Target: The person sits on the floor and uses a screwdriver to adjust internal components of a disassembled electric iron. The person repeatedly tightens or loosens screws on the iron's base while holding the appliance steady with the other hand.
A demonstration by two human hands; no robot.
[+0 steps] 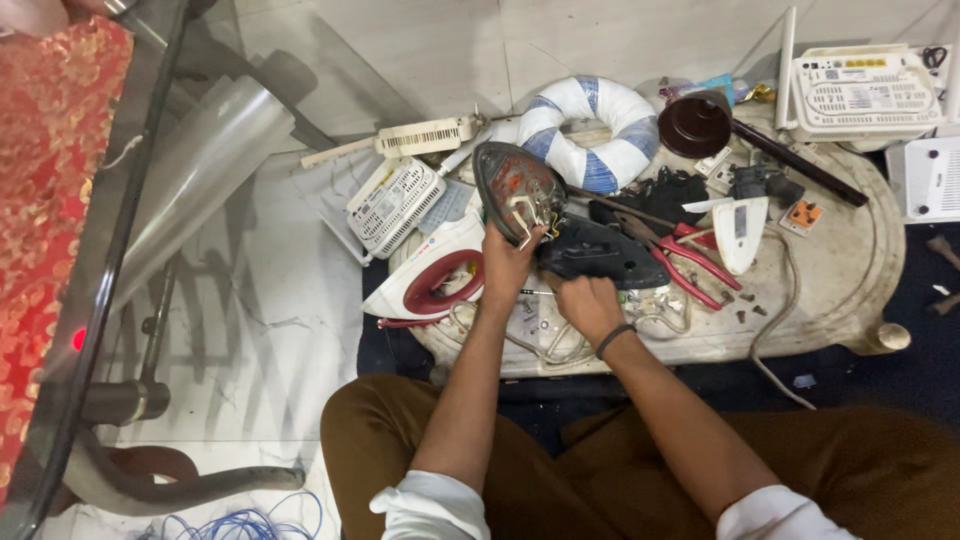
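I sit cross-legged at a low oval work board. My left hand grips the lower edge of an iron soleplate, held upright with its rusty inner side and terminals showing. My right hand is closed around a thin tool whose tip lies between my two hands; its handle is hidden in my fist. A black iron housing lies just above my right hand. The white and red iron shell rests left of my left hand.
Red-handled pliers lie right of the black housing. A blue and white cloth ring, a dark round cap, white routers, small screws and a cord crowd the board. A glass table edge stands left.
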